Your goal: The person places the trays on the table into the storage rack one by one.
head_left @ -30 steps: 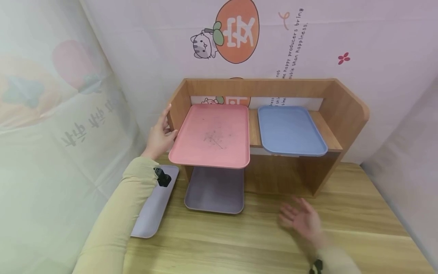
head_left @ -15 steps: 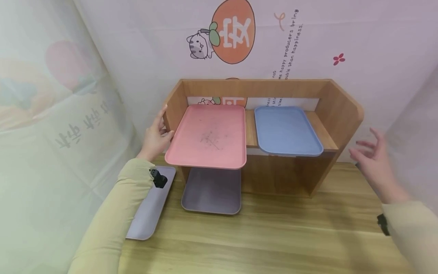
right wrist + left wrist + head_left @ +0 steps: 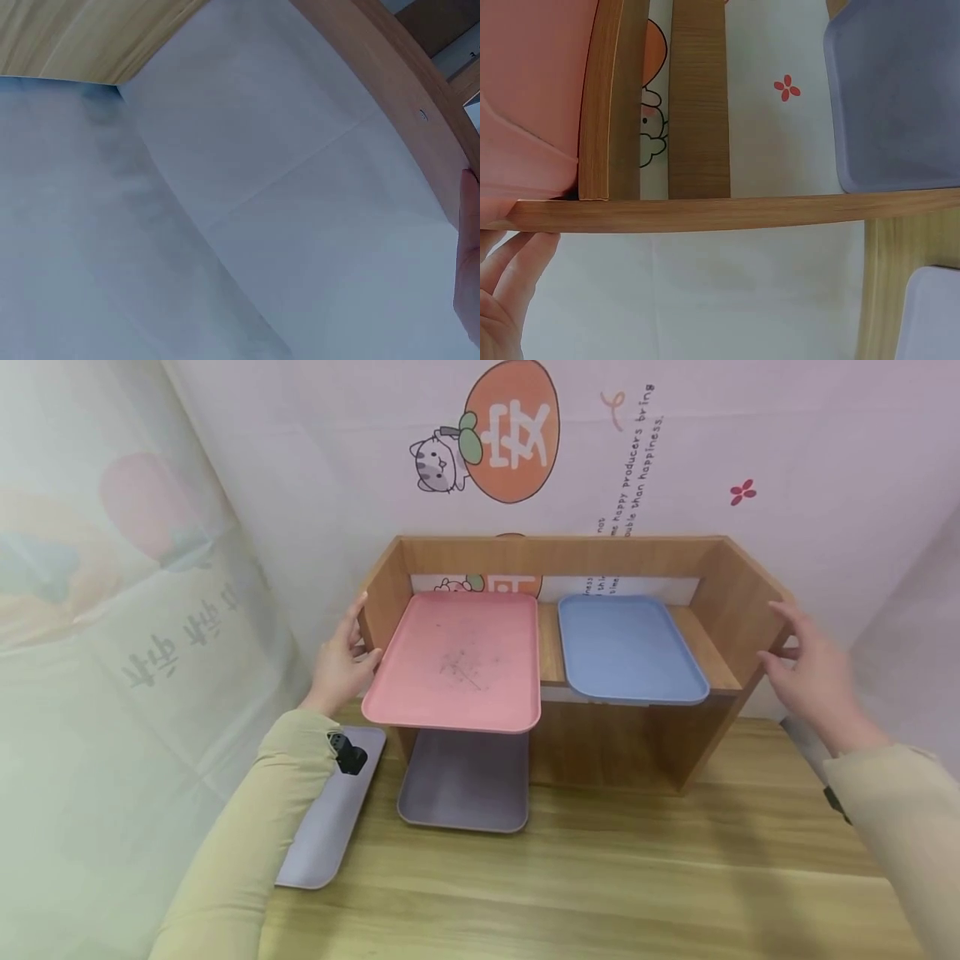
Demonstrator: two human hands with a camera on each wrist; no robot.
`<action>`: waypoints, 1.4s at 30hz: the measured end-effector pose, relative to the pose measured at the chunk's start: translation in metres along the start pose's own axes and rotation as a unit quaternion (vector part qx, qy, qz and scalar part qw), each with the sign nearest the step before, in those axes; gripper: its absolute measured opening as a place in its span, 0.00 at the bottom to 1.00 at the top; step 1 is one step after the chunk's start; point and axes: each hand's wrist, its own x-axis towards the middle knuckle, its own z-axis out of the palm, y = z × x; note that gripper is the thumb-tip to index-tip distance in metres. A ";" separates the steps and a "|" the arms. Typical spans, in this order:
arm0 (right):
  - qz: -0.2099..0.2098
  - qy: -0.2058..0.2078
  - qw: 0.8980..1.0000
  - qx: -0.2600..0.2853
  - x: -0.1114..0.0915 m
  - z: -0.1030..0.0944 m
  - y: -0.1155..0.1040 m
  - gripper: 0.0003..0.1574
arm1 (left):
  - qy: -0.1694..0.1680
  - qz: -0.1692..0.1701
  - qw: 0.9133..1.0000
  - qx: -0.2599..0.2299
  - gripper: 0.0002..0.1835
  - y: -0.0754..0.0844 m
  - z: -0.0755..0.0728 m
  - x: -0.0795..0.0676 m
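A two-tier wooden desk shelf stands against the back curtain. My left hand grips the front edge of its left side panel, thumb on the inner side and fingers outside. Part of that hand shows at the panel's edge in the left wrist view. On the opposite side my right hand holds the right side panel by its front edge. A pink tray and a smaller blue tray lie on the upper tier, both jutting out in front.
A grey-purple tray pokes out from the lower tier on the left. Beside the shelf a lavender tray lies on the wooden table, partly behind my left sleeve. Printed curtains enclose the back and sides.
My right hand has gone from above the front of the table, out past the shelf's right side, and onto the right panel. The left hand has kept its hold on the left panel.
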 end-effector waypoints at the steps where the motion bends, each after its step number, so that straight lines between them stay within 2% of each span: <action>1: 0.003 0.006 1.000 -0.002 0.000 0.000 0.000 0.43 | 0.000 0.001 1.000 0.000 0.48 0.001 0.001 0.001; 9: 0.042 0.020 0.999 -0.020 0.000 -0.001 -0.003 0.42 | -0.001 0.008 1.000 -0.013 0.48 0.005 0.003 0.004; 15: 0.055 0.014 0.998 -0.033 0.002 -0.002 -0.006 0.42 | 0.006 0.008 0.999 -0.039 0.46 -0.002 0.002 -0.002; 19: 0.055 0.007 0.998 -0.037 0.005 -0.001 -0.007 0.44 | 0.059 0.005 0.997 -0.058 0.41 -0.016 -0.008 -0.014; 21: 0.052 0.004 0.998 -0.035 0.005 0.000 -0.006 0.44 | 0.087 0.006 0.995 -0.043 0.38 -0.023 -0.015 -0.024; 23: 0.046 0.003 0.998 -0.031 0.005 0.001 -0.005 0.44 | 0.096 0.011 0.995 -0.020 0.37 -0.031 -0.021 -0.036; 25: 0.035 0.007 0.999 -0.026 0.004 0.002 -0.003 0.44 | 0.092 0.017 0.996 0.009 0.37 -0.040 -0.027 -0.052; 27: 0.025 0.010 0.999 -0.026 0.002 0.001 -0.001 0.44 | 0.077 0.018 0.996 0.039 0.39 -0.053 -0.032 -0.071; 30: 0.017 0.011 0.999 -0.026 0.001 0.002 0.000 0.43 | 0.036 0.003 0.996 0.085 0.44 -0.077 -0.039 -0.101; 33: 0.021 0.008 0.999 -0.032 0.002 0.002 -0.002 0.43 | -0.021 -0.035 0.989 0.140 0.48 -0.102 -0.045 -0.127; 36: 0.022 0.014 0.999 -0.034 0.002 0.001 -0.002 0.43 | -0.087 -0.075 0.975 0.192 0.53 -0.128 -0.046 -0.148; 38: 0.021 0.015 0.999 -0.035 0.001 0.000 -0.002 0.42 | -0.130 -0.102 0.961 0.223 0.54 -0.143 -0.045 -0.161; 42: 0.021 0.014 0.999 -0.037 0.000 0.001 -0.001 0.41 | -0.182 -0.139 0.938 0.261 0.57 -0.172 -0.038 -0.184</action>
